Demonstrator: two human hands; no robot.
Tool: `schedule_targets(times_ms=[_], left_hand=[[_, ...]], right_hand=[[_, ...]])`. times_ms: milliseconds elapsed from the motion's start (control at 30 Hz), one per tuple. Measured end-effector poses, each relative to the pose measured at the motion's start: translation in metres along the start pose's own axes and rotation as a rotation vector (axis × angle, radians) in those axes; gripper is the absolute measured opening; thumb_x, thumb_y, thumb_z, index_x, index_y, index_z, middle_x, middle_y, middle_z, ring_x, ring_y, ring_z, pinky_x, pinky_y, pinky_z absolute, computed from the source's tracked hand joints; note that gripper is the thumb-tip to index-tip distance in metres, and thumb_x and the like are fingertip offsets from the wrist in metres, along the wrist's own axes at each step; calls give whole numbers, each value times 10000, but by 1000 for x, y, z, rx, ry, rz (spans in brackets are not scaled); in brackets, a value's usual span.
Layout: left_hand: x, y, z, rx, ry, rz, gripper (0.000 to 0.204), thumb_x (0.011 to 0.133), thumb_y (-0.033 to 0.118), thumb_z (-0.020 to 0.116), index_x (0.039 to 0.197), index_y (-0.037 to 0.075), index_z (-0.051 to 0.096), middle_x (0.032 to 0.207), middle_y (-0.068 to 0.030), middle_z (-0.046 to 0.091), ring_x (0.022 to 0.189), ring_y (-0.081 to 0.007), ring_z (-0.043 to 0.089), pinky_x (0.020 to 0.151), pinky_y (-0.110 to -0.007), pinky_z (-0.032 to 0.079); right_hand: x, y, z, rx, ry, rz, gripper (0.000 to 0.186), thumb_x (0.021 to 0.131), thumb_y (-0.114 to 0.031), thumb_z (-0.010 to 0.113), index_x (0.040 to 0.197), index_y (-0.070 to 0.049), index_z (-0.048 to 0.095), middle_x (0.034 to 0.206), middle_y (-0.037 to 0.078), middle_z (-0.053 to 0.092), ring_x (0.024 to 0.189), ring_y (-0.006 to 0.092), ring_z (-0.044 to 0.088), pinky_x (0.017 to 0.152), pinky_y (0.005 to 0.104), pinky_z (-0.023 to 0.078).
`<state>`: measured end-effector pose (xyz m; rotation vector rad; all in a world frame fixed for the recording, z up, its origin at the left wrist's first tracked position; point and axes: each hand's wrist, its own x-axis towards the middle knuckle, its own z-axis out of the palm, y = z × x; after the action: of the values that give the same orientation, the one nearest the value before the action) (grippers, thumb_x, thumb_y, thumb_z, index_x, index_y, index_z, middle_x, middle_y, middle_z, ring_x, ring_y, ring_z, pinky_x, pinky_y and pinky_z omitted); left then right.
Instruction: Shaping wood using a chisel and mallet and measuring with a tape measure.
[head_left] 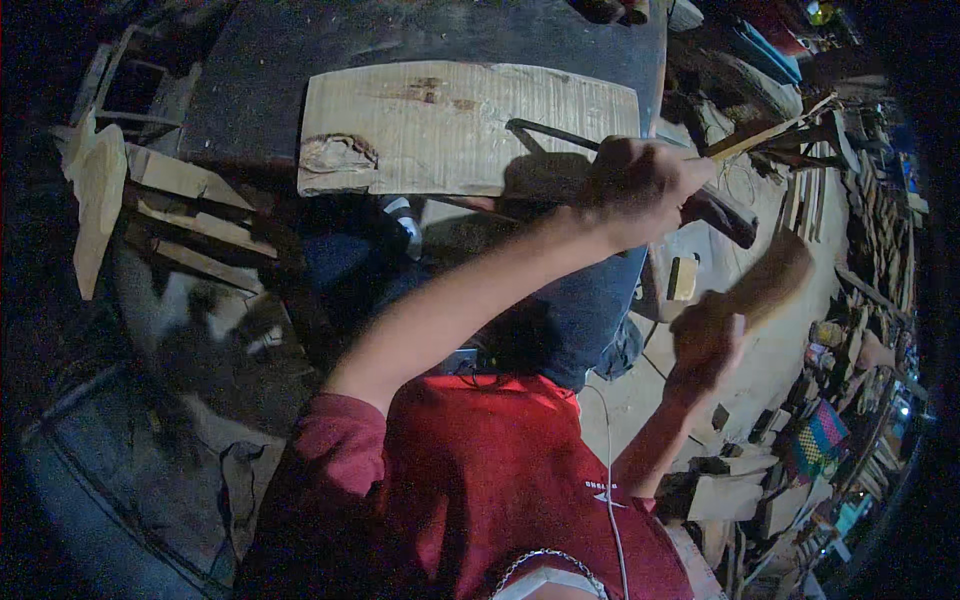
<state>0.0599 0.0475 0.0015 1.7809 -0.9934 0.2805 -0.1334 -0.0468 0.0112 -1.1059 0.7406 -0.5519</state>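
Pale wood at 12 o'clock, in the shape of a broad board (430, 150) lying flat on a dark tabletop (450, 35), with brown marks near its upper edge and a rough, broken patch at its 9 o'clock end. At 2 o'clock, left hand (648, 190) clamped on a chisel (555, 133), slim dark shaft reaching over the board toward 10 o'clock, dark butt end jutting out toward 4. Cannot tell whether touching at the tip. At 3 o'clock, right hand (706, 338) clamped on a wooden mallet (778, 283), both blurred, well apart from the board. Just beside, also near 3, a small yellowish block (683, 279). Between 9 and 10 o'clock, rough planks (205, 222); near 4, a multicoloured checkered piece (822, 436) among scraps; at 6, a red shirt (480, 470).
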Motion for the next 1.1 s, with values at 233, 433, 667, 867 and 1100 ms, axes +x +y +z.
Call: schedule_targets(times_ms=[233, 433, 667, 867, 1100], left_hand=[[0, 2, -8, 24, 15, 1, 147, 691, 118, 638, 832, 83, 618, 785, -106, 652, 744, -319, 656, 597, -439, 499], [-1, 2, -4, 17, 27, 16, 135, 699, 122, 635, 825, 79, 611, 803, -107, 653, 757, -317, 655, 599, -435, 499], [0, 3, -4, -26, -2, 3, 142, 686, 94, 626, 822, 61, 603, 791, -127, 643, 760, -333, 650, 619, -439, 505], [2, 0, -6, 35, -35, -20, 200, 689, 59, 602, 887, 65, 633, 838, -136, 652, 812, -338, 647, 667, -426, 515], [2, 7, -19, 25, -88, -101, 143, 680, 23, 609, 822, 42, 598, 839, -154, 641, 817, -357, 634, 680, -443, 504]], right_hand=[[14, 3, -24, -7, -139, 157, 454, 905, -405, 531, 1143, -19, 502, 962, 97, 561, 820, 203, 556, 728, 316, 454], [29, 18, -45, -232, -34, 125, 431, 926, -366, 530, 1181, -21, 481, 992, 109, 582, 839, 199, 574, 708, 336, 480], [24, 20, -38, -206, -133, -181, 415, 924, -392, 524, 1153, -46, 521, 1009, 94, 587, 819, 182, 570, 665, 310, 464], [30, 0, -14, 241, -285, -114, 496, 909, -419, 554, 1214, -32, 496, 997, 117, 607, 846, 179, 584, 748, 319, 494], [31, -2, -20, 271, -415, -83, 452, 929, -396, 523, 1222, -53, 494, 913, 78, 582, 807, 169, 555, 723, 303, 461]])
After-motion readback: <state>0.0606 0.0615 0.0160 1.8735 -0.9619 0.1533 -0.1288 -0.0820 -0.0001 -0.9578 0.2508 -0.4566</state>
